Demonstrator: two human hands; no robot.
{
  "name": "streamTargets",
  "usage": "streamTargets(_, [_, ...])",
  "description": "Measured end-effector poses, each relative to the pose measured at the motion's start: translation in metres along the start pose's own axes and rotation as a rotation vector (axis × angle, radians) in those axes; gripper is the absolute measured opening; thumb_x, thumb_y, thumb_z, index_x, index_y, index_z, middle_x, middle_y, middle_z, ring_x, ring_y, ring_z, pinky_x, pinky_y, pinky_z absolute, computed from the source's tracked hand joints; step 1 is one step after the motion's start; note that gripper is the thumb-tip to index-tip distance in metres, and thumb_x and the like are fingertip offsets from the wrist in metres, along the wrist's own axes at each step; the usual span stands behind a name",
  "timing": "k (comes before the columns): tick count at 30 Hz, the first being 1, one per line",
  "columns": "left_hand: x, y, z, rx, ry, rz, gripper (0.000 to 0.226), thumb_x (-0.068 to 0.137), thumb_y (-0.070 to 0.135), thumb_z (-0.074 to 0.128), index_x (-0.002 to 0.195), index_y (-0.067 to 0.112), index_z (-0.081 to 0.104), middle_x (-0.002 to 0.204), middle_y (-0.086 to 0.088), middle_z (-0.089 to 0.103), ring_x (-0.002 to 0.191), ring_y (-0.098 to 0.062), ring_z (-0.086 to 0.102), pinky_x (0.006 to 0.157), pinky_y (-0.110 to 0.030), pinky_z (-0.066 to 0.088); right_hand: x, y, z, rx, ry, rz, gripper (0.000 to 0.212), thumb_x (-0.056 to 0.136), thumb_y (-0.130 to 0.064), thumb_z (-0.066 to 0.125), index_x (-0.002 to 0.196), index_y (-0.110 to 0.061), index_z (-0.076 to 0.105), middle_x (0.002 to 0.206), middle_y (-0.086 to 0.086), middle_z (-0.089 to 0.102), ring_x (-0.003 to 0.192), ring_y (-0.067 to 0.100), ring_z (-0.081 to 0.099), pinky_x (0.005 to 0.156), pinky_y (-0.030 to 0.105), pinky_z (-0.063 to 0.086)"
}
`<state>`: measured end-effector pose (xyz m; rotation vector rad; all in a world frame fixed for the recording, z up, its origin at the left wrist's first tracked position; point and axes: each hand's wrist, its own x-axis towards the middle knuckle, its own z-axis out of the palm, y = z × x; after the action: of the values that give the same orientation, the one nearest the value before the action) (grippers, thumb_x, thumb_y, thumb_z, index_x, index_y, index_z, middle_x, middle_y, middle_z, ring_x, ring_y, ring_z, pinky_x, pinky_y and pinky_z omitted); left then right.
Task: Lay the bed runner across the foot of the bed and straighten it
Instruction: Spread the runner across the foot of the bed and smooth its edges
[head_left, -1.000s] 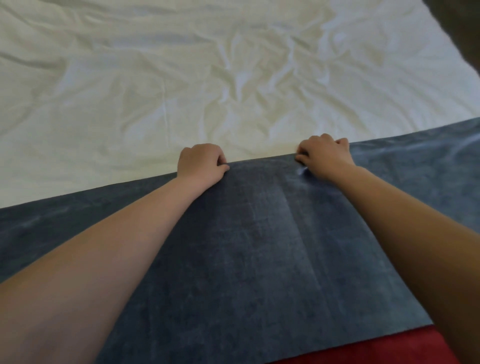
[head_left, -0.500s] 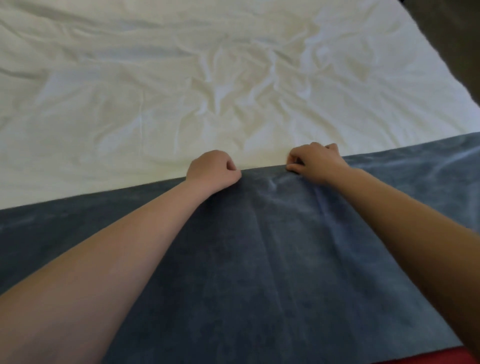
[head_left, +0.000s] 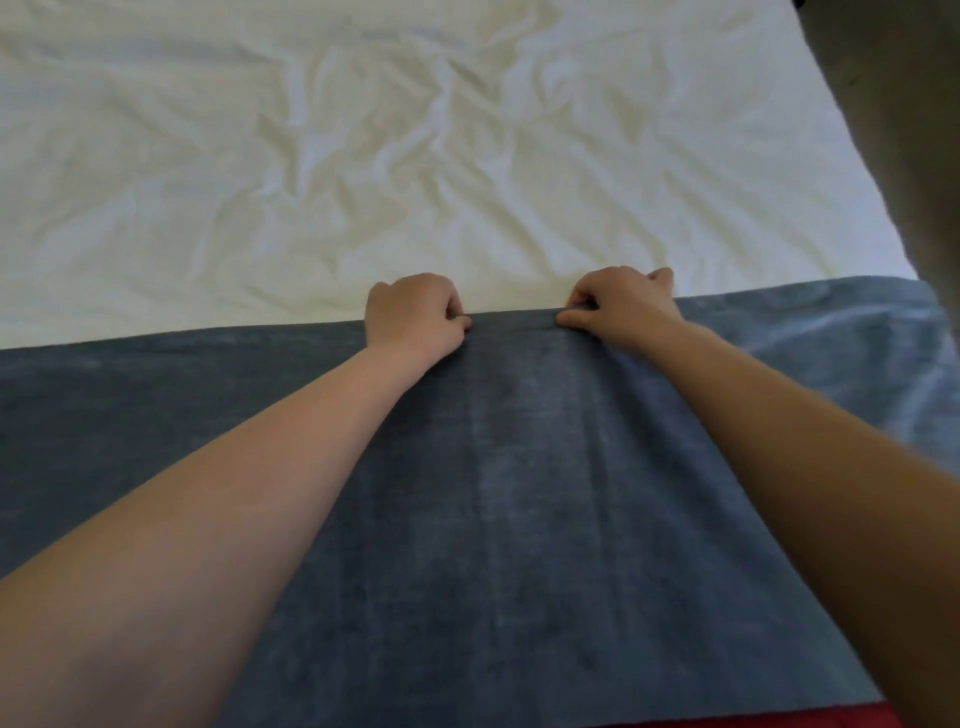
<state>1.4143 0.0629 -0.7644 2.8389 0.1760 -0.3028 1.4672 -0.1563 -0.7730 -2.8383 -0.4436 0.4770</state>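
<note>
A blue-grey bed runner (head_left: 519, 519) lies across the near end of the bed, spanning the view from left to right. Beyond it stretches the wrinkled white sheet (head_left: 415, 156) of the bed. My left hand (head_left: 413, 317) is closed on the runner's far edge near the middle. My right hand (head_left: 621, 304) pinches the same edge a short way to the right, with a small fold of cloth bunched under its fingers. Both forearms reach out over the runner. Faint crease lines run front to back through the cloth between the hands.
A dark floor (head_left: 904, 104) shows past the bed's right edge at the upper right. A strip of red fabric (head_left: 727, 719) peeks out below the runner's near edge at the bottom right.
Both hands have carried the runner's far edge further up the bed. The edge now lies nearly level instead of slanting, and more runner covers the foot of the bed.
</note>
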Motion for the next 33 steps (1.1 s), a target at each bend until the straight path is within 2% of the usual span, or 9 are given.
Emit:
streamTargets(4, [0.001,0.013,0.000,-0.030,-0.042,0.001,0.006,0.080,0.026,0.062,0.078,0.023,0.067,0.082,0.007,0.067,0.082,-0.018,0.062,0.077,-0.031,0.046,-0.001,0.019,-0.006,0.052,-0.009,-0.035,0.029,0.083,-0.053,0.057,0.079,-0.025,0.063,0.081,-0.009,0.062,0.084,0.015,0.054,0.083,0.039,0.023])
streamTargets(8, [0.008,0.045,0.005,-0.122,-0.090,0.075,0.014,0.079,0.038,0.067,0.082,0.025,0.067,0.085,0.009,0.066,0.083,-0.014,0.060,0.081,-0.033,0.048,-0.008,0.066,-0.023,0.067,-0.036,-0.014,0.023,0.084,-0.051,0.057,0.079,-0.029,0.063,0.078,-0.016,0.061,0.086,0.010,0.054,0.082,0.037,0.022])
streamTargets(10, [0.014,0.065,0.010,-0.128,-0.109,0.114,0.012,0.081,0.036,0.068,0.083,0.025,0.068,0.086,0.009,0.066,0.084,-0.014,0.060,0.082,-0.034,0.048,-0.013,0.090,-0.031,0.029,-0.018,0.001,0.018,0.085,-0.047,0.058,0.078,-0.031,0.063,0.076,-0.019,0.058,0.087,0.009,0.054,0.082,0.036,0.022])
streamTargets(13, [0.021,0.081,0.013,-0.082,-0.125,0.107,0.004,0.083,0.029,0.068,0.081,0.026,0.069,0.083,0.010,0.065,0.085,-0.015,0.061,0.082,-0.034,0.048,-0.014,0.108,-0.032,-0.001,0.005,0.013,0.016,0.086,-0.045,0.059,0.077,-0.032,0.062,0.077,-0.017,0.060,0.087,0.009,0.053,0.082,0.035,0.022])
streamTargets(17, [0.023,0.088,0.014,-0.002,-0.123,0.057,0.008,0.085,0.027,0.065,0.078,0.027,0.067,0.085,0.008,0.067,0.087,-0.017,0.062,0.086,-0.036,0.046,-0.009,0.106,-0.024,-0.037,0.014,0.024,0.017,0.088,-0.043,0.058,0.077,-0.031,0.062,0.081,-0.012,0.063,0.089,0.014,0.053,0.087,0.037,0.024])
streamTargets(21, [0.018,0.095,0.013,0.027,-0.095,0.030,0.005,0.083,0.023,0.063,0.082,0.024,0.068,0.089,0.006,0.067,0.089,-0.019,0.061,0.079,-0.033,0.047,-0.013,0.102,-0.026,-0.063,0.010,0.025,0.016,0.089,-0.042,0.057,0.080,-0.030,0.062,0.083,-0.009,0.062,0.091,0.017,0.054,0.088,0.039,0.027])
streamTargets(23, [0.010,0.097,0.013,0.031,-0.014,0.079,0.016,0.081,0.025,0.060,0.096,0.021,0.065,0.098,0.002,0.064,0.094,-0.021,0.058,0.076,-0.032,0.045,-0.020,0.099,-0.028,-0.140,0.074,-0.022,0.017,0.090,-0.043,0.055,0.090,-0.026,0.061,0.091,-0.004,0.060,0.095,0.021,0.054,0.087,0.041,0.030])
streamTargets(27, [-0.017,0.105,0.013,-0.014,0.108,0.200,0.050,0.082,0.042,0.057,0.126,0.019,0.052,0.123,-0.003,0.056,0.116,-0.024,0.049,0.089,-0.037,0.045,-0.046,0.094,-0.031,-0.136,0.210,-0.076,0.044,0.095,-0.045,0.041,0.130,-0.019,0.049,0.130,0.004,0.054,0.116,0.027,0.051,0.101,0.045,0.033])
streamTargets(33, [-0.068,0.106,0.018,-0.052,0.137,0.180,0.058,0.083,0.051,0.053,0.131,0.019,0.047,0.129,-0.003,0.052,0.121,-0.023,0.046,0.096,-0.039,0.043,-0.099,0.077,-0.030,-0.174,0.162,-0.052,0.051,0.096,-0.045,0.037,0.139,-0.018,0.040,0.139,0.005,0.048,0.127,0.025,0.044,0.110,0.046,0.028])
